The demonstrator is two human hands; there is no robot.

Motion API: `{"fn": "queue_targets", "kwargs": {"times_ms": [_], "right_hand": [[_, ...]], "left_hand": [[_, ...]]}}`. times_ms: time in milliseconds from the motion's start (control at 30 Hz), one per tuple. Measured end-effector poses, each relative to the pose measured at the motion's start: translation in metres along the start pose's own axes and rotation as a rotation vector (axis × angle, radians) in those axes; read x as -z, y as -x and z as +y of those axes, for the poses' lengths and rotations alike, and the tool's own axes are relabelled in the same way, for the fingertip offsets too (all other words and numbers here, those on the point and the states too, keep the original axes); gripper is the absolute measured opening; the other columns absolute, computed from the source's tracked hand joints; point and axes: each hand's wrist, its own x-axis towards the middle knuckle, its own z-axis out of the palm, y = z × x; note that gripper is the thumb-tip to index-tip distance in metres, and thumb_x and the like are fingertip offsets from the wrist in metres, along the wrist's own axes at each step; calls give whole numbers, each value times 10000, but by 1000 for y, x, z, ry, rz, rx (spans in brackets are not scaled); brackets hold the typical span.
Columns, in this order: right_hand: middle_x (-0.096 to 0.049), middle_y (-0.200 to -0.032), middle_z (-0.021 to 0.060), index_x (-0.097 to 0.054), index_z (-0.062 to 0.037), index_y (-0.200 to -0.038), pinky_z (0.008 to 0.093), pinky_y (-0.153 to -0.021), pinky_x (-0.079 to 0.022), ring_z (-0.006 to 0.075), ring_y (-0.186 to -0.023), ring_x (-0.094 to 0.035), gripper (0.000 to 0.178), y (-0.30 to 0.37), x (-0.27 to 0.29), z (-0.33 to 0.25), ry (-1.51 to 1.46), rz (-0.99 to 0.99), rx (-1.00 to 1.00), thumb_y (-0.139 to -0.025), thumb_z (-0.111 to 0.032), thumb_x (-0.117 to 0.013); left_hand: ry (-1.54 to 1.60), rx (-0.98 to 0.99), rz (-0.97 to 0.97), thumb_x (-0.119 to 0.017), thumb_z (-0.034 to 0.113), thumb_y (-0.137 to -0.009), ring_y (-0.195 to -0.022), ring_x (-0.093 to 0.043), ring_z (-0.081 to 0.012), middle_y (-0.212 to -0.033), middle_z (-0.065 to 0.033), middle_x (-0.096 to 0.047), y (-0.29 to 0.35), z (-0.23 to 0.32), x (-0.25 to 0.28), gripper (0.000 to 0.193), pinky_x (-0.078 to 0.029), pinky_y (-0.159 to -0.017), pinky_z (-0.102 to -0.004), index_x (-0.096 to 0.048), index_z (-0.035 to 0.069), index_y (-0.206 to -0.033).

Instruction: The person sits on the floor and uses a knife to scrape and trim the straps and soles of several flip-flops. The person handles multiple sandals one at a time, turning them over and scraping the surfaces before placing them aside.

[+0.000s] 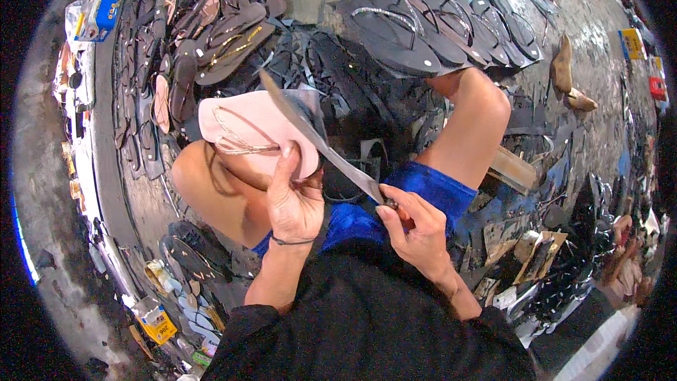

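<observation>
Gripping the pink sandal [271, 120] over the bent left leg [218, 194], the left hand [296, 208] is closed, thumb on top; the right hand [416, 229] curls round a long knife [345, 167], its blade perhaps touching the sandal's edge.

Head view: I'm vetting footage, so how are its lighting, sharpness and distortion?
Head view: strong fisheye bending, with grainy black corners; head view: the long whitish strip at far left looks washed out, while the heap of black straps sinks into shadow; head view: the pale-pink flat sandal and long grey metal blade look fairly sharp.
</observation>
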Motion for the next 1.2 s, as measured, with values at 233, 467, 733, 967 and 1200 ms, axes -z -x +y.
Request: {"fn": "queue_targets", "kwargs": {"times_ms": [233, 467, 733, 967, 1200], "right_hand": [[-658, -767, 102, -706, -43, -1121, 275, -521, -473, 143, -564, -579, 257, -23, -9, -25, -18, -53, -2, -887, -141, -747], [-672, -767, 91, -702, -92, -1117, 343, -578, -550, 228, -634, -678, 279, -38, -19, -35, -16, -78, 11, -891, -251, -739], [-686, -783, 131, -713, -63, -1092, 312, -548, -518, 204, -577, -652, 245, -56, -26, -38, -7, -139, 80, -902, -217, -737], [-708, -825, 140, -696, -104, -1090, 426, -642, -571, 325, -727, -708, 260, -58, -45, -43, -71, -197, 60, -928, -304, -664], [-689, -795, 206, -679, 4, -1042, 432, -674, -543, 302, -726, -707, 432, -100, -83, -6, -323, -267, -101, -902, -404, -697]], "left_hand": [[41, 4, -7, -568, 101, -995, -1060, -686, -241, -1186, -141, -684, 19, 7, 23, 291, -619, -891, -341, -576, -26, -1257], [61, -20, -44, -533, 104, -1012, -1084, -677, -268, -1217, -172, -665, 29, 8, 34, 312, -618, -911, -361, -555, -53, -1280], [-130, -59, 28, -564, 103, -993, -1098, -671, -239, -1223, -140, -667, 41, 9, 46, 317, -598, -929, -372, -564, -27, -1282], [-176, -31, 118, -592, 94, -975, -1062, -680, -202, -1202, -98, -669, 51, 23, 64, 353, -601, -885, -348, -543, 26, -1318], [-865, 204, 2, -788, 78, -832, -1117, -570, -140, -1214, -53, -615, 108, 31, 91, 641, -484, -935, -331, -462, -10, -1377]]}}
